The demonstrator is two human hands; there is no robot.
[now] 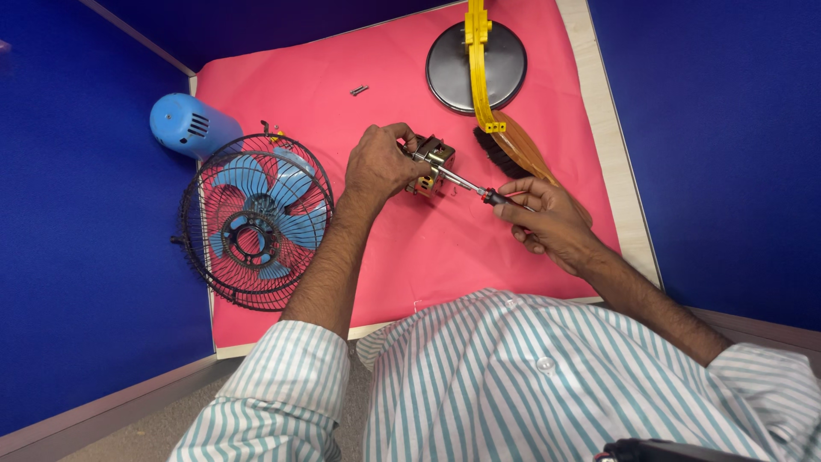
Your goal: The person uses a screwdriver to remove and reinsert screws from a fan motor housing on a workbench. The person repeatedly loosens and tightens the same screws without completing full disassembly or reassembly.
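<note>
Now the left hand point(376, 167) clamps the small metal fan motor point(432, 162) at mid-table on the pink sheet point(453, 257), while the right hand point(543, 218) is closed round the screwdriver point(466, 184), its tip in the motor, with the caged blue fan point(254, 221) lying off left.

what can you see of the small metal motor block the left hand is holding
The motor block is a small boxy metal part, brass-toned with darker faces and open sides. It sits low over the pink mat, near its middle; whether it rests on the mat is unclear. The left hand grips it from the left, fingers curled over its top. The screwdriver shaft, held by the right hand, meets its upper face at a slant.
</note>
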